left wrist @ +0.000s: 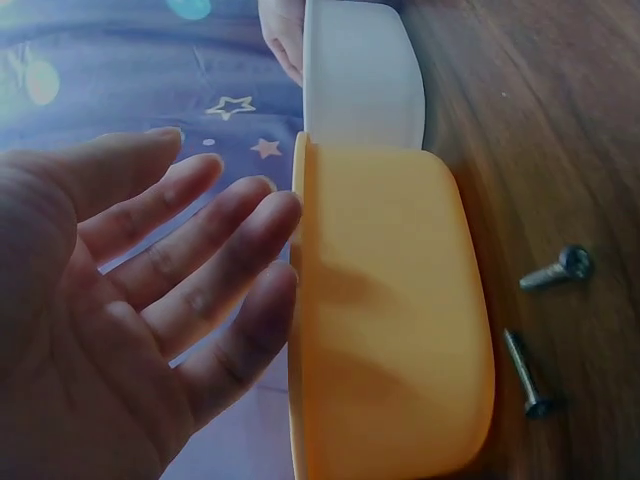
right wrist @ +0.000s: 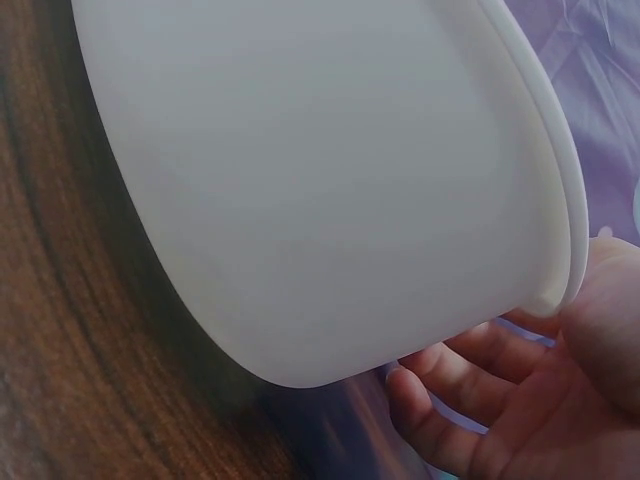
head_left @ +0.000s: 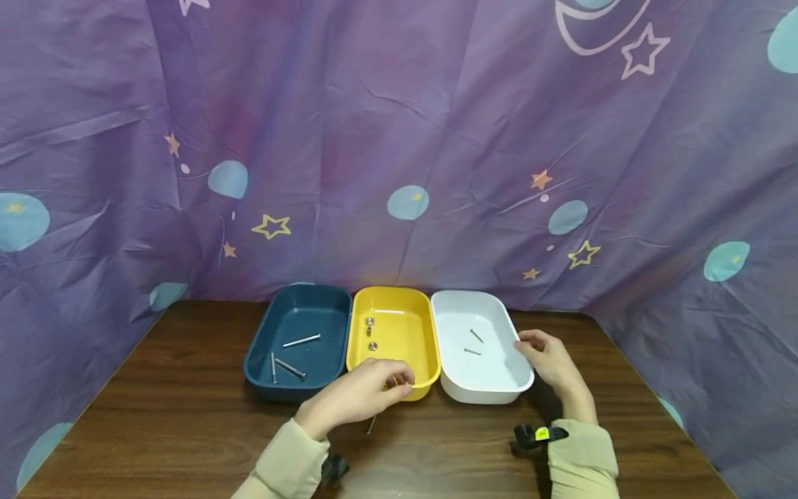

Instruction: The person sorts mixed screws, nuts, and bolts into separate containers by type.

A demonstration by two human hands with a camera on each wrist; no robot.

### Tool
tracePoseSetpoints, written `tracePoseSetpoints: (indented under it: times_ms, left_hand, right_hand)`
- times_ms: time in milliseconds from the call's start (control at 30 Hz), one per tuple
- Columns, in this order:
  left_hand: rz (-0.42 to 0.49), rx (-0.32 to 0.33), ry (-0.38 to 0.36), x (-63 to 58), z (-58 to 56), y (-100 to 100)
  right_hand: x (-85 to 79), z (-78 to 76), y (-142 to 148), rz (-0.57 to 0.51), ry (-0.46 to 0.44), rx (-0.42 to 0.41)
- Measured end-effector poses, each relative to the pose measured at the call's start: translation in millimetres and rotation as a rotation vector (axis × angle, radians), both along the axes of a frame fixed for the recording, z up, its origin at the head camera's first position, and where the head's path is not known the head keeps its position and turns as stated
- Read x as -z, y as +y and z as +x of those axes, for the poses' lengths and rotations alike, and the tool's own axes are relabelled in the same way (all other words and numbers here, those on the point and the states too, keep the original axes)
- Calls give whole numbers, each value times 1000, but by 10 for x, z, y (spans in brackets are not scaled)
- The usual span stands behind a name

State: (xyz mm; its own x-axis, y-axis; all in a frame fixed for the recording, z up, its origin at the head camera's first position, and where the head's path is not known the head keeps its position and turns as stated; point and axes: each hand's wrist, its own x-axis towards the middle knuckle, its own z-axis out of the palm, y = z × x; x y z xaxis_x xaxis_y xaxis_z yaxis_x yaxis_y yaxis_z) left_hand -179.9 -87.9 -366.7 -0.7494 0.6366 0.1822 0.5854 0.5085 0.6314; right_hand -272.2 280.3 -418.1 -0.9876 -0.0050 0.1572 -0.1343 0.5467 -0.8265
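My left hand (head_left: pixel 368 391) hovers over the front edge of the yellow tray (head_left: pixel 426 395), fingers loosely bent. In the left wrist view nothing lies between its thumb and fingers. My right hand (head_left: pixel 557 367) holds the right rim of the white tray (head_left: pixel 483 397), thumb at the rim and fingers along the outer wall. Inside the white tray lie two small screws (head_left: pixel 476 336). A few metal nuts (head_left: pixel 373 346) sit at the left of the yellow tray. On the table before it are two screws (left wrist: pixel 528 375), partly hidden by my left arm in the head view.
A dark blue tray (head_left: pixel 249 378) stands left of the yellow one, with three long bolts (head_left: pixel 302 341) in it. All three trays form a row on the brown wooden table (head_left: pixel 181 409). A purple patterned cloth (head_left: pixel 374 138) hangs behind them.
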Motion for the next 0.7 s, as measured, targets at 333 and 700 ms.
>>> tracePoseSetpoints:
  times_ms: [333,700]
  left_hand:
    - [36,-60,-71,170,200,-134]
    - [-43,-216,-24,341,292,-209]
  right_hand:
    - [10,-3,4,0,-1,-20]
    - [14,-3,36,-2,2,-22]
